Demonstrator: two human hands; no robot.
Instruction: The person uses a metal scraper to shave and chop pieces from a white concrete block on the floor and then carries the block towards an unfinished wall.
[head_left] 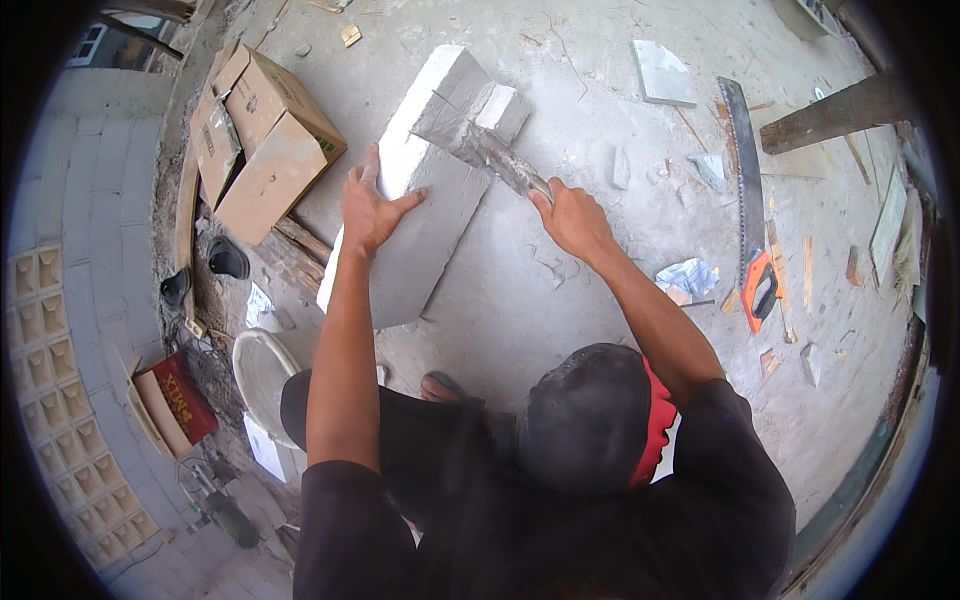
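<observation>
A long white lightweight concrete block (425, 215) lies at a slant on the concrete floor in front of me. My left hand (370, 205) rests on its left part, fingers and thumb spread apart against the surface. In my right hand (575, 220) is the handle of a hatchet-like tool (490, 155), dusty and grey, its exact kind unclear. Its wide flat head touches the block near the far end, beside a notch in the block's edge. A smaller block chunk (503, 112) shows just beyond the tool; whether it is still joined cannot be made out.
An opened cardboard box (275, 145) stands at left, with black sandals (228, 258) and a pale bucket (262, 362) nearer me. To the right lie a handsaw (748, 180) with an orange handle, crumpled paper (688, 278), wood strips and a white slab (663, 73). A wooden post (835, 115) juts in at right.
</observation>
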